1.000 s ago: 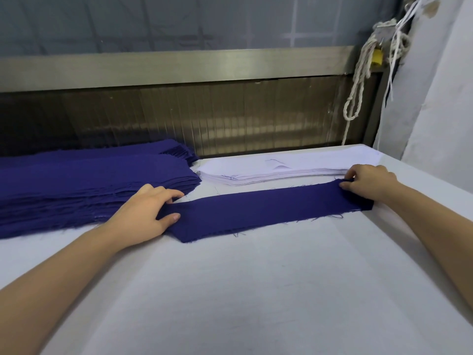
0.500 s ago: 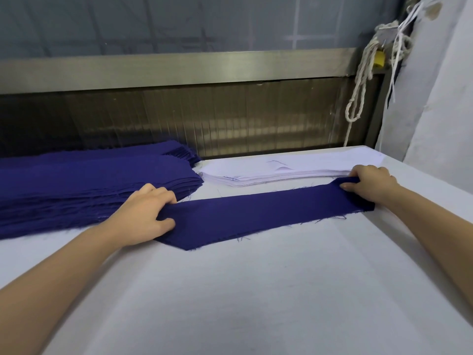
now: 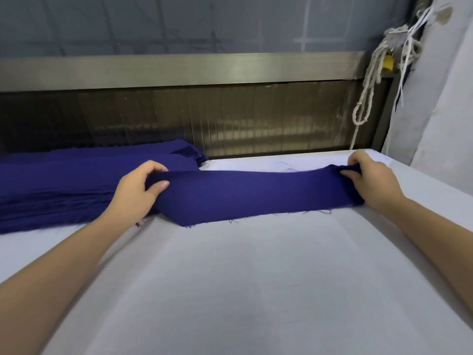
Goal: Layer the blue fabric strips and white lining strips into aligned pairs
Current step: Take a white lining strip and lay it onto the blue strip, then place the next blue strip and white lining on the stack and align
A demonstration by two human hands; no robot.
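Note:
A single blue fabric strip (image 3: 256, 193) stretches across the table between my two hands, lifted off the surface along its far edge. My left hand (image 3: 135, 190) grips its left end, thumb on top and fingers curled round the edge. My right hand (image 3: 371, 178) grips its right end. Behind the strip lies the stack of white lining strips (image 3: 289, 163), mostly hidden by the raised blue strip. A thick stack of blue strips (image 3: 64, 185) lies at the left, right beside my left hand.
The white padded table (image 3: 243, 278) spreads out in front of the strip. A metal-framed panel (image 3: 204, 70) runs along the table's far edge. White rope (image 3: 368, 80) hangs at the back right beside a pale wall.
Both hands have lifted the blue strip off the table and carried it back over the white lining stack. Its front edge now hangs down to the table.

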